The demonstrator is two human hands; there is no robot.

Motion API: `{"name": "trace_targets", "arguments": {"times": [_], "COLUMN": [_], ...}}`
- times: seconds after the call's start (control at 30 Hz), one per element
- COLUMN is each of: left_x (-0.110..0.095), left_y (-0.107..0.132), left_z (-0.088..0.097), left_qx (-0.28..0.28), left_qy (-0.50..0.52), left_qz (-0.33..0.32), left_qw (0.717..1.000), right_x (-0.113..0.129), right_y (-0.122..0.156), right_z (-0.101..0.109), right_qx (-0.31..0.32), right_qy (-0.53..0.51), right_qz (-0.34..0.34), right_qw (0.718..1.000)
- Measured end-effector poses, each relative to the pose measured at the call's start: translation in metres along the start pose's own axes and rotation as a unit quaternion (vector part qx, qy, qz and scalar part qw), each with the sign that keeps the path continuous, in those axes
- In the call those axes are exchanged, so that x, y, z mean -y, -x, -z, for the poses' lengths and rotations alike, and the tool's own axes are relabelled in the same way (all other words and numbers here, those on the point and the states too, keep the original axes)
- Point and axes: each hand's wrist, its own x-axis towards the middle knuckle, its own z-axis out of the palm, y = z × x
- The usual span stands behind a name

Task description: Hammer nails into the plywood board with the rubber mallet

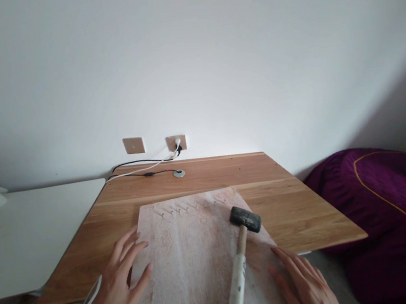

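A pale, reddish-stained board lies on a wooden desk. Near its far edge stands a row of several nails. A rubber mallet with a black head and a paint-spattered wooden handle lies on the board's right half, head away from me. My left hand rests open at the board's left edge, fingers spread. My right hand lies flat and open on the board's near right corner, just right of the mallet's handle and not touching it.
Cables run from a wall socket across the desk's back edge, beside a round metal grommet. A white table adjoins on the left. A purple beanbag sits on the floor at the right.
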Motion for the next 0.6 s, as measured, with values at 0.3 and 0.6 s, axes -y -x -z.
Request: {"name": "trace_targets", "arguments": {"times": [0.3,0.6], "left_x": [-0.056,-0.132], "left_y": [-0.035,-0.098], "left_z": [-0.044,-0.118], "left_qx": [0.128,0.238], "left_qy": [0.127,0.268], "left_qz": [0.0,-0.015], "left_qw": [0.984,0.934], "right_x": [-0.088,-0.202], "right_y": [0.005,0.001], "right_z": [0.004,0.018], "right_qx": [0.023,0.061], "right_qy": [-0.074,-0.056], "right_qz": [-0.12,-0.324], "right_qw": [0.99,0.943]}}
